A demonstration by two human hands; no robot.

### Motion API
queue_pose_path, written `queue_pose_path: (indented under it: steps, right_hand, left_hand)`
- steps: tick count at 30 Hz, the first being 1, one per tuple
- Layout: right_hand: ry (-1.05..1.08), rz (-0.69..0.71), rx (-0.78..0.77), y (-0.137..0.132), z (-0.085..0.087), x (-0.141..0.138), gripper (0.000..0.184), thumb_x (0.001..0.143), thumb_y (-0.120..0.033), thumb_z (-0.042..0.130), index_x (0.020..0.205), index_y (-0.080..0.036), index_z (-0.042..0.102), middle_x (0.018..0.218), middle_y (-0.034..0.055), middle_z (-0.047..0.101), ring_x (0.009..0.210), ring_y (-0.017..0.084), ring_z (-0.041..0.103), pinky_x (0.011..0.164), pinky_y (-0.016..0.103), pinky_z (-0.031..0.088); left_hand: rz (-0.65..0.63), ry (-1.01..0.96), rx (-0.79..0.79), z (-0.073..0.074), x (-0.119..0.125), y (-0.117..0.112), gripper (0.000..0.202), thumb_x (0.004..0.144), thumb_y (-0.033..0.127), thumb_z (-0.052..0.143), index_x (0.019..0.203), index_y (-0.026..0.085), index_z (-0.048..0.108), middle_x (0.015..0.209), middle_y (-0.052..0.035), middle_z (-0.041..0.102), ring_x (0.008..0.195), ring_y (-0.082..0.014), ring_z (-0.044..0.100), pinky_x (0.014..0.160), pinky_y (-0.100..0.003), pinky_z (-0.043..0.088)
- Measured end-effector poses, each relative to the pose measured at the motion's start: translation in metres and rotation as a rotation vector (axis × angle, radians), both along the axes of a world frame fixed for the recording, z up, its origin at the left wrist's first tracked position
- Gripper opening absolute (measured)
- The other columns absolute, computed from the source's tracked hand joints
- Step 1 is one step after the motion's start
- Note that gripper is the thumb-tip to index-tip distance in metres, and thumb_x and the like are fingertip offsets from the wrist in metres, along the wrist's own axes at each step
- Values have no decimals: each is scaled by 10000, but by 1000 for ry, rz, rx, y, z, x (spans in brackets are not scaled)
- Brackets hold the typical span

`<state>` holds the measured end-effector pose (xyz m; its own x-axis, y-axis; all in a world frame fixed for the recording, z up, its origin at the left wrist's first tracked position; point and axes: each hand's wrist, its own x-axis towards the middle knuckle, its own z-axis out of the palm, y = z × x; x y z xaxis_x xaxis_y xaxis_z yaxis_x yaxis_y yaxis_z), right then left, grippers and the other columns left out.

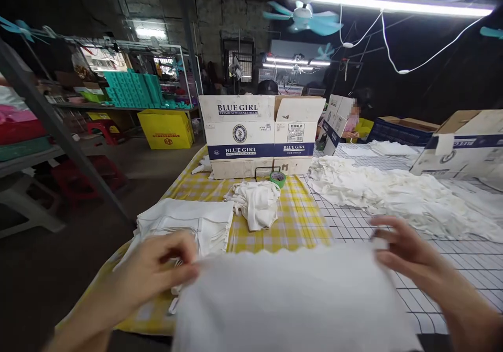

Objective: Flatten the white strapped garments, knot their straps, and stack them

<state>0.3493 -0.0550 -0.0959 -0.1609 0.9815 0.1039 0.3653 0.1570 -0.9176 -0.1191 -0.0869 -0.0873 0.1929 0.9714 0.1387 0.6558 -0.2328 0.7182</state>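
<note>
A white cloth (291, 294) with a wavy top edge stretches between my two hands, its lower part cut off by the bottom of the view. My left hand (157, 268) pinches its upper left corner between thumb and fingers. At the upper right corner is my right hand (408, 260), slightly blurred, with the thumb and a finger on the cloth and the other fingers lifted. Beyond my left hand lies a flat stack of white fabric pieces (204, 213). A crumpled bundle of white fabric (257, 205) rests farther back on the yellow checked tablecloth (302, 226).
A Blue Girl carton (243, 127) stands at the back, with a roll of green tape (277, 179) before it. To the right, a heap of white fabric (393, 195) covers part of the grid-patterned cloth (353, 231). Another carton (459, 147) stands far right. A person (351, 124) sits behind.
</note>
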Motion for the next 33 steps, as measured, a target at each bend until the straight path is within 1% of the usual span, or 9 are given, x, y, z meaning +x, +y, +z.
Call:
queue_pose_path:
  steps: [1,3,7,10,13,22,27,30,33]
  right_hand:
    - [0,39,-72,17,-21,-10,451,749,-413,611,1157,-309,450,723,-6,479,580,130,471,493,249,405]
    - [-39,43,-145,47,-73,-27,391,769,-415,567,1111,-259,460,651,-45,399,577,122,464,524,245,399]
    - [-267,-213,-110,84,-179,-44,274,744,-326,498,994,-216,484,618,-59,409,574,146,499,608,297,425]
    - [-421,-345,-51,95,-219,-45,295,767,-315,431,1044,-221,464,706,-23,509,621,173,547,622,308,421]
    - [-482,-374,5,102,-226,-43,322,813,-323,373,1113,-228,442,773,1,555,650,177,564,633,303,420]
    - [-645,-366,102,130,-228,-48,369,869,-297,301,1204,-224,437,894,41,626,743,194,596,660,306,424]
    - [-691,-428,87,131,-225,-39,393,869,-329,329,1233,-214,422,969,51,615,749,192,600,623,305,438]
    - [-710,-537,134,122,-225,-37,448,892,-338,290,1310,-192,357,1186,102,541,956,224,572,704,330,461]
    - [-844,-360,230,111,-232,-43,480,909,-362,281,1369,-228,304,1379,75,395,1222,243,396,922,393,384]
  left_hand:
    - [-58,33,-46,-17,13,22,131,718,307,583,678,193,532,662,25,553,633,-122,500,592,-207,397]
    - [-18,90,-50,-65,39,62,46,743,228,519,770,192,524,684,25,554,623,-121,504,592,-212,388]
    - [59,227,-60,-170,76,113,234,710,85,492,921,178,532,823,-24,608,781,-163,570,720,-257,410]
    - [119,253,-52,-213,81,132,333,722,34,467,1014,187,518,1007,-64,604,950,-183,568,805,-282,414]
    - [152,227,34,-227,76,144,328,755,46,453,1044,188,514,1038,-67,594,977,-181,569,825,-295,431]
    - [223,252,228,-239,76,168,347,830,128,434,1172,185,450,1049,-84,571,986,-210,560,842,-369,460]
    - [260,449,350,-236,83,156,380,858,204,438,1234,146,438,1106,-131,551,1063,-257,519,888,-403,436]
    - [116,572,386,-236,93,132,420,871,251,429,1285,177,426,1266,-133,486,1207,-283,413,995,-453,337]
    - [-81,625,354,-237,100,109,514,880,329,418,1371,231,304,1432,-81,315,1317,-272,262,1054,-477,256]
